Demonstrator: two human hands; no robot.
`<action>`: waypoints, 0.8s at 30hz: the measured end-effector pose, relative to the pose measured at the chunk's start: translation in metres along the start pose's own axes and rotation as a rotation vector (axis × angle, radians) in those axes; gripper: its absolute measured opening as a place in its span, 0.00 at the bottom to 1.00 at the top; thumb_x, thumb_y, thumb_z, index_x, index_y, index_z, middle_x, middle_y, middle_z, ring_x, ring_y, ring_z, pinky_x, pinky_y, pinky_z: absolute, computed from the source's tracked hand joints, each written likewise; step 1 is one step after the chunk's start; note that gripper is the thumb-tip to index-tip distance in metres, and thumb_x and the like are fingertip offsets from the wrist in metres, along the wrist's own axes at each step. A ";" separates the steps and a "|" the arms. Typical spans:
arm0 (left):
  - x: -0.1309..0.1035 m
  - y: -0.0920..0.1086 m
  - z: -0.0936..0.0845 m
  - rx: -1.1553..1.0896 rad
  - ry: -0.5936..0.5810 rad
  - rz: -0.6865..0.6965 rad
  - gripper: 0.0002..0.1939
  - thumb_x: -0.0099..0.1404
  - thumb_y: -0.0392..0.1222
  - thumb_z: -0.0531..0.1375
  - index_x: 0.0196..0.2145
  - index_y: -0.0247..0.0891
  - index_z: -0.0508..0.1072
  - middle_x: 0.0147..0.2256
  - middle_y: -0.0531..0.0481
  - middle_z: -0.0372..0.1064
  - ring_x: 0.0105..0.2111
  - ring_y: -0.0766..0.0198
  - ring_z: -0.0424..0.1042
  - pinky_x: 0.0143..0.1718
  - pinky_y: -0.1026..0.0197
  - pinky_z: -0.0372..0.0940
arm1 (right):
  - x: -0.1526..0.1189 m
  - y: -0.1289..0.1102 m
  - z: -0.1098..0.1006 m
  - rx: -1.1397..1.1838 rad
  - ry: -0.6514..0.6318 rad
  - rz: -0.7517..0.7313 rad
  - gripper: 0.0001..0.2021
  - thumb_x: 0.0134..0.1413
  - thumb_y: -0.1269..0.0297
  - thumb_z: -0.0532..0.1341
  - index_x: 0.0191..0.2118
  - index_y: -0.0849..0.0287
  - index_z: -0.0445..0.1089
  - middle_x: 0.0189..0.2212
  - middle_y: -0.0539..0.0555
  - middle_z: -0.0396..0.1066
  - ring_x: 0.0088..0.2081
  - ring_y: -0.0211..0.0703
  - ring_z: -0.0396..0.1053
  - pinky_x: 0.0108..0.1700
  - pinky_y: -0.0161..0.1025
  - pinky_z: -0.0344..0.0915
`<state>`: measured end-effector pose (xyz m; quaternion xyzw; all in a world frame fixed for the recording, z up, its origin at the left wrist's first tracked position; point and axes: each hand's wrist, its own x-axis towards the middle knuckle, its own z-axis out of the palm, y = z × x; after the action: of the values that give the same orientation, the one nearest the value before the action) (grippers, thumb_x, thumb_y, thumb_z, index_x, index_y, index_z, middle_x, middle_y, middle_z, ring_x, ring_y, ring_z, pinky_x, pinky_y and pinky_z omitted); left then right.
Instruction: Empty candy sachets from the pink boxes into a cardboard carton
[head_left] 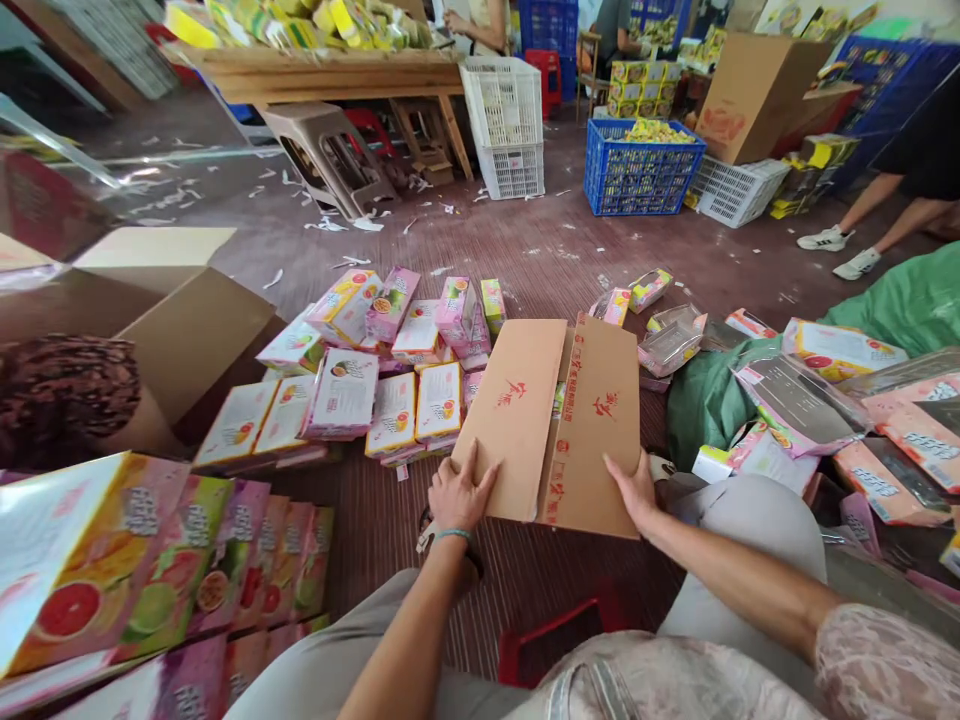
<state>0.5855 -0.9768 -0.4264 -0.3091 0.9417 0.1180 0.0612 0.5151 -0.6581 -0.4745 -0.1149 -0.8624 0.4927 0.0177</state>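
A brown cardboard box point(517, 400) with red print stands before me, its two top flaps not quite meeting along a gap with red printed tape. My left hand point(461, 492) grips the near left corner, some fingers spread on the flap. At the right edge, my right hand point(634, 488) holds the box with the thumb on top; its other fingers are mostly hidden. Left of the box lie fruit-print gift boxes point(396, 410), white, pink and yellow. The carton's contents are mostly hidden by the flaps.
Stacked fruit cartons point(172, 560) stand at lower left, near an open cardboard carton point(199, 330) and another person's sleeve point(67, 395). Clear-lidded packs point(802, 400) lie on green sacking point(697, 395) at right. Behind are crates point(641, 170), a wooden table point(322, 75) and a person's legs point(870, 215).
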 end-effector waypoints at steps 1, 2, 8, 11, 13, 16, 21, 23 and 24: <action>0.012 -0.010 -0.005 0.007 -0.024 0.024 0.38 0.75 0.64 0.53 0.76 0.51 0.56 0.68 0.29 0.58 0.64 0.37 0.66 0.62 0.40 0.63 | -0.021 0.003 0.012 0.022 0.006 0.031 0.52 0.51 0.32 0.67 0.72 0.63 0.59 0.57 0.66 0.75 0.54 0.59 0.75 0.60 0.52 0.69; 0.023 -0.018 -0.010 0.013 -0.041 0.037 0.37 0.75 0.63 0.53 0.76 0.51 0.57 0.69 0.30 0.58 0.66 0.37 0.64 0.64 0.38 0.61 | -0.042 0.005 0.025 0.040 0.020 0.063 0.55 0.49 0.32 0.68 0.73 0.64 0.56 0.60 0.69 0.71 0.58 0.62 0.72 0.63 0.54 0.68; 0.051 -0.006 -0.038 -0.047 -0.089 -0.084 0.35 0.78 0.61 0.45 0.76 0.47 0.58 0.75 0.33 0.50 0.75 0.37 0.47 0.72 0.32 0.46 | -0.120 0.001 0.076 0.106 0.043 0.175 0.65 0.47 0.29 0.67 0.75 0.75 0.42 0.69 0.82 0.53 0.70 0.73 0.56 0.68 0.64 0.61; 0.025 0.025 -0.035 -0.051 -0.137 -0.056 0.40 0.76 0.66 0.46 0.78 0.46 0.51 0.77 0.32 0.42 0.76 0.30 0.41 0.70 0.25 0.43 | -0.105 -0.008 0.073 0.128 -0.008 0.190 0.69 0.44 0.29 0.69 0.75 0.75 0.40 0.70 0.82 0.51 0.71 0.73 0.54 0.70 0.63 0.59; -0.001 0.043 -0.025 -0.025 -0.177 0.006 0.47 0.73 0.69 0.50 0.79 0.43 0.46 0.78 0.29 0.34 0.77 0.28 0.35 0.70 0.22 0.40 | -0.079 -0.014 0.068 0.112 -0.022 0.172 0.71 0.42 0.31 0.71 0.76 0.76 0.39 0.71 0.82 0.48 0.73 0.73 0.50 0.72 0.62 0.55; -0.034 0.056 -0.010 0.020 -0.152 0.067 0.53 0.69 0.73 0.53 0.79 0.37 0.45 0.78 0.26 0.30 0.77 0.28 0.30 0.71 0.22 0.35 | -0.041 -0.024 0.063 0.064 -0.018 0.104 0.68 0.46 0.36 0.73 0.76 0.76 0.37 0.74 0.81 0.43 0.76 0.71 0.44 0.75 0.61 0.50; -0.041 0.055 0.000 -0.046 -0.005 0.080 0.52 0.69 0.76 0.42 0.77 0.37 0.54 0.78 0.25 0.34 0.77 0.28 0.33 0.70 0.21 0.32 | -0.018 -0.038 0.052 -0.001 -0.077 0.065 0.58 0.54 0.42 0.72 0.78 0.64 0.43 0.76 0.74 0.45 0.75 0.74 0.46 0.71 0.69 0.56; -0.038 0.058 0.001 -0.078 0.031 0.094 0.53 0.68 0.78 0.39 0.76 0.38 0.57 0.78 0.28 0.34 0.77 0.29 0.35 0.71 0.21 0.33 | -0.022 -0.057 0.035 -0.104 -0.163 0.040 0.53 0.55 0.48 0.74 0.78 0.60 0.49 0.76 0.72 0.46 0.75 0.76 0.46 0.68 0.72 0.60; -0.037 0.060 0.002 -0.085 0.056 0.078 0.53 0.67 0.79 0.38 0.75 0.41 0.58 0.78 0.33 0.35 0.77 0.31 0.36 0.71 0.22 0.34 | -0.027 -0.069 0.022 -0.171 -0.214 -0.007 0.51 0.55 0.51 0.75 0.77 0.59 0.51 0.76 0.71 0.44 0.76 0.76 0.44 0.68 0.72 0.60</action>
<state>0.5798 -0.9085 -0.4100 -0.2776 0.9485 0.1515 0.0170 0.5253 -0.7161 -0.4249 -0.0598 -0.8986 0.4269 -0.0826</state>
